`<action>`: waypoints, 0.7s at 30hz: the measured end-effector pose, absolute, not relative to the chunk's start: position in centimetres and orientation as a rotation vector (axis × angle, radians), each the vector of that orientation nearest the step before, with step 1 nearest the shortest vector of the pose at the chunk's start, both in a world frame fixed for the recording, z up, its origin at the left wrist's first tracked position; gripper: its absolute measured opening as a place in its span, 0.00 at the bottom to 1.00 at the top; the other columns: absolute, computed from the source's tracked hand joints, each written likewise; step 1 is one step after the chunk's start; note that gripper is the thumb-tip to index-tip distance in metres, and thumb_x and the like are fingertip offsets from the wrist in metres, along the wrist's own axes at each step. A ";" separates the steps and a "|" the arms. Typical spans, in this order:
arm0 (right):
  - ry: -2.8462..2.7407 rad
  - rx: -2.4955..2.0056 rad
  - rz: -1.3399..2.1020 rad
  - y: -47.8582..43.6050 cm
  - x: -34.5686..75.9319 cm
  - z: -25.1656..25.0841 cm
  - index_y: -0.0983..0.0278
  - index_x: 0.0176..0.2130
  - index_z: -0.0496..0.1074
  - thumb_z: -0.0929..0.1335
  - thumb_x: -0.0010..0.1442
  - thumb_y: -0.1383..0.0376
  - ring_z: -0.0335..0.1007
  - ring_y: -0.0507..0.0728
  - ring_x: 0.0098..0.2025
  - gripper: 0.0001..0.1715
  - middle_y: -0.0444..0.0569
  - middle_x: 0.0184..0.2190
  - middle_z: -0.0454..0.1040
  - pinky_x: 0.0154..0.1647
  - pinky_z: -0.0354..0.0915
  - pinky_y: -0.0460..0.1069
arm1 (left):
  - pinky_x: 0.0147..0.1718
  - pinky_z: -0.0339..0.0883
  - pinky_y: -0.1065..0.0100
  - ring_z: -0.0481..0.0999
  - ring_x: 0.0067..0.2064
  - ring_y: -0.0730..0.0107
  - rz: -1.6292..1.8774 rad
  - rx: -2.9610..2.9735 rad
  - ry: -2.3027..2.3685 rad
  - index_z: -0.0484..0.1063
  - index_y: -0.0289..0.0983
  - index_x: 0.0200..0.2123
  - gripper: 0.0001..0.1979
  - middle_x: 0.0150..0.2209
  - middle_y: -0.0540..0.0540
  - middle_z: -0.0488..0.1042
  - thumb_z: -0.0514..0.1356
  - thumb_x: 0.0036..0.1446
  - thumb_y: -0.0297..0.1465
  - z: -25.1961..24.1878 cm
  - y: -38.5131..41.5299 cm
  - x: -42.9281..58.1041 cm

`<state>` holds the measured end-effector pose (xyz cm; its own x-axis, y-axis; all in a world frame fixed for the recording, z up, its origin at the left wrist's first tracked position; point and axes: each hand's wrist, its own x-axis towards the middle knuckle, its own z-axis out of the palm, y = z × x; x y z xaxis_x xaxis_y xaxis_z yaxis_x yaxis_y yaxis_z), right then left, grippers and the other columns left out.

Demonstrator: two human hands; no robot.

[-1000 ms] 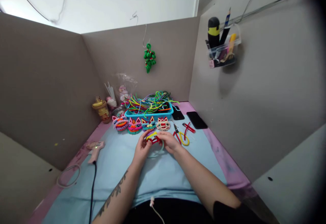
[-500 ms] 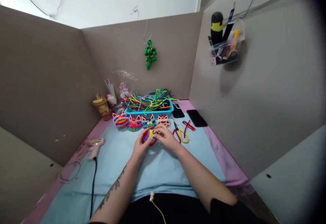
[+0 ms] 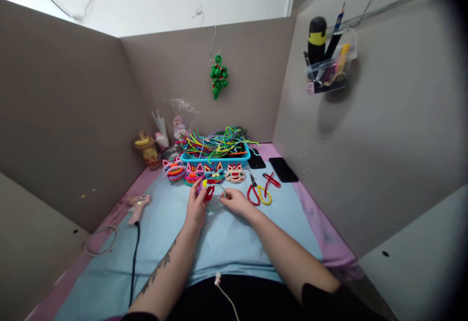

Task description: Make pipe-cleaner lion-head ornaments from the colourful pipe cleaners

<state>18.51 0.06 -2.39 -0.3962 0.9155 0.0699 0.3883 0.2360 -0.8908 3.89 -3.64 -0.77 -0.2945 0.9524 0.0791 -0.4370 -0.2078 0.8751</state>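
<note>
Near the table's middle, my left hand (image 3: 197,204) is closed on a small pipe-cleaner piece (image 3: 209,194) in red, yellow and purple. From its yellow part a pale green pipe cleaner (image 3: 218,185) arches over to the right. My right hand (image 3: 236,201) pinches the free end of that strand between thumb and fingers. Just behind the hands stands a row of several fuzzy animal heads, among them a purple-and-orange head (image 3: 174,169) and a white-and-red head (image 3: 234,173). Fingers cover part of the held piece.
A blue tray (image 3: 215,162) of loose pipe cleaners stands behind the heads. Right of my hands lie scissors (image 3: 270,197), a red-handled tool (image 3: 272,180) and a phone (image 3: 283,169). A corded pink glue gun (image 3: 138,208) lies left, near a lidded cup (image 3: 146,150). Partitions enclose the table.
My hands have parted; the left moved left with the pipe-cleaner piece. The pale green strand now shows stretched in an arch between them. The view has shifted slightly.
</note>
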 end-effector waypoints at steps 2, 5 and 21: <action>-1.911 -1.186 1.122 0.1 18.2 -2.8 0.65 0.28 0.70 0.65 0.50 0.65 0.59 0.49 0.23 0.05 0.40 0.20 0.66 0.25 0.54 0.43 | 0.37 0.67 0.68 0.74 0.40 0.68 1.669 0.770 0.902 0.67 0.42 0.50 0.25 0.47 0.44 0.71 0.65 0.47 0.37 -0.6 -3.8 4.0; -1.918 -1.206 1.064 0.5 18.1 -3.2 0.64 0.28 0.70 0.65 0.49 0.66 0.60 0.50 0.23 0.05 0.40 0.19 0.67 0.26 0.55 0.43 | 0.38 0.67 0.66 0.75 0.42 0.66 1.642 0.754 0.874 0.66 0.43 0.50 0.25 0.47 0.44 0.71 0.65 0.47 0.38 -0.5 -3.8 3.9; -1.537 -0.835 0.404 0.7 21.6 0.0 0.59 0.37 0.74 0.63 0.57 0.69 0.66 0.58 0.44 0.12 0.51 0.40 0.68 0.48 0.63 0.55 | 0.43 0.67 0.62 0.74 0.43 0.61 1.639 0.945 1.241 0.70 0.38 0.48 0.29 0.44 0.41 0.74 0.66 0.43 0.44 -2.3 -3.1 3.6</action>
<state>21.57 0.70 -0.01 0.0418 0.7061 0.7069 0.2677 0.6737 -0.6888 3.62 -3.11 -2.32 -0.3525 0.9329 0.0733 -0.1825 -0.1453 0.9724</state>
